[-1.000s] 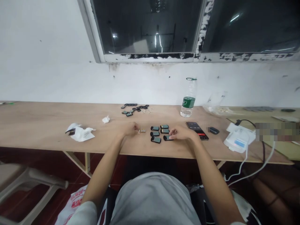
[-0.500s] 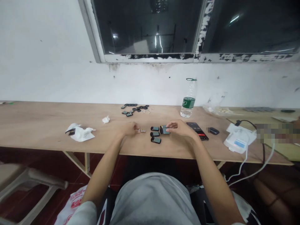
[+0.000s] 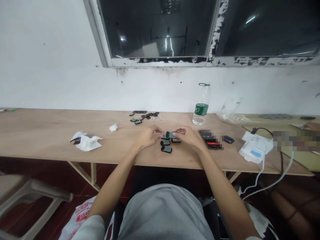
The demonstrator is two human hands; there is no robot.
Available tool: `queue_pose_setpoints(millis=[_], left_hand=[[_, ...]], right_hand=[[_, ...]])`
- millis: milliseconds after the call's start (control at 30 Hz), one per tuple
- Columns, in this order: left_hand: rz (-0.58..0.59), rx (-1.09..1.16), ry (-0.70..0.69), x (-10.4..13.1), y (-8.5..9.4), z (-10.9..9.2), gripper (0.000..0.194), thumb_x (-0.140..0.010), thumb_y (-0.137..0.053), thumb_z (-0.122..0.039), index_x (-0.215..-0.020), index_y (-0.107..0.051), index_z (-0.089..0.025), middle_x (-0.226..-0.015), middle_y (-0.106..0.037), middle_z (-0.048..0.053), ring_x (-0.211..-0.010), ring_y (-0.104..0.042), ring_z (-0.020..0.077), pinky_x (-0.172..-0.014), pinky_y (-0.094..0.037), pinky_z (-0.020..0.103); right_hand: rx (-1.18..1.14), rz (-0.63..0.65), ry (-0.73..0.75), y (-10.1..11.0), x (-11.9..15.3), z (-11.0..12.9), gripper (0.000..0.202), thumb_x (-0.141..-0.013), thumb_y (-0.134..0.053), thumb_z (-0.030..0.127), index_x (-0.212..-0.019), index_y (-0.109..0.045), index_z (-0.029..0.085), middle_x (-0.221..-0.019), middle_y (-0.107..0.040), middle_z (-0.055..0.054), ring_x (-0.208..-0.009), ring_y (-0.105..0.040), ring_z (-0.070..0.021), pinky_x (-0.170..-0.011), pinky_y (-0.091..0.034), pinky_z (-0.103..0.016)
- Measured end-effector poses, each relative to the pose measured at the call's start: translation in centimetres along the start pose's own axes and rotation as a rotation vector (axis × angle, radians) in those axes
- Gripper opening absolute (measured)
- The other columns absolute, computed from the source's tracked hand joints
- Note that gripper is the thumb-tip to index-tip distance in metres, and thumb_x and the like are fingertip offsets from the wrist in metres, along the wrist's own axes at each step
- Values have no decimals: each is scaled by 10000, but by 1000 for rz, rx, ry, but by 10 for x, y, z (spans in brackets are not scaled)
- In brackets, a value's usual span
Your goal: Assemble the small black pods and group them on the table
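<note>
My right hand grips a small black piece with a grey face, raised a little over the others. Close to its left end is my left hand, its fingers pinched together on something too small to make out. Below them on the table lie similar pieces: one in the middle, one nearest the edge and one partly under my right hand. Another is half hidden behind the held piece.
More black pieces and small white bits lie near the wall. A bottle, a phone, a black oval object and a white device stand right; crumpled tissue lies left. A person's hand shows far right.
My right hand has lifted a black piece and moved left with it. My left hand has come right, from the small light bits to the held piece.
</note>
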State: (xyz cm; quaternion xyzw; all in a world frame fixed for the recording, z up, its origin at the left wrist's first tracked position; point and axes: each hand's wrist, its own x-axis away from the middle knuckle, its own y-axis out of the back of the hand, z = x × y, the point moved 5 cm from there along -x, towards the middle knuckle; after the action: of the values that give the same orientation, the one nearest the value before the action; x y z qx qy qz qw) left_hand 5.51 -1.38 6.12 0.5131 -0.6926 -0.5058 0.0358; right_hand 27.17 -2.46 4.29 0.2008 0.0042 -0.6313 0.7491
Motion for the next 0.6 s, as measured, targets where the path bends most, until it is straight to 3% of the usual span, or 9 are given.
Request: queue_pose_setpoints(millis=[167, 367, 600], left_hand=[[-17, -13, -96, 0, -7, -21, 257, -909, -626, -388, -1065, -684, -191, -1115, -691, 93, -1074, -632, 272, -973, -502, 409], [-58, -7, -152, 0, -12, -25, 225, -917, -637, -352, -1049, -734, -198, -1096, -693, 97, -1063, -649, 275, -985, -510, 413], [-107, 196, 20, -2, -15, -16, 198, -854, -720, -366, -938, -782, -198, -1145, -750, 95, -1060, -697, 278, -1007, -539, 433]], right_hand=[[-45, 4, 5, -4, 0, 2, 298, -786, -799, 392, -935, -695, 156, -904, -761, -81, -732, -739, -190, -674, -585, -278], [-117, -10, -5, -5, 0, 4, 295, -769, -816, 370, -939, -710, 153, -890, -756, -74, -717, -726, -178, -675, -605, -290], [-142, 16, 7, -6, 2, 6, 329, -739, -831, 410, -925, -727, 159, -878, -768, -71, -761, -728, -195, -721, -612, -318]])
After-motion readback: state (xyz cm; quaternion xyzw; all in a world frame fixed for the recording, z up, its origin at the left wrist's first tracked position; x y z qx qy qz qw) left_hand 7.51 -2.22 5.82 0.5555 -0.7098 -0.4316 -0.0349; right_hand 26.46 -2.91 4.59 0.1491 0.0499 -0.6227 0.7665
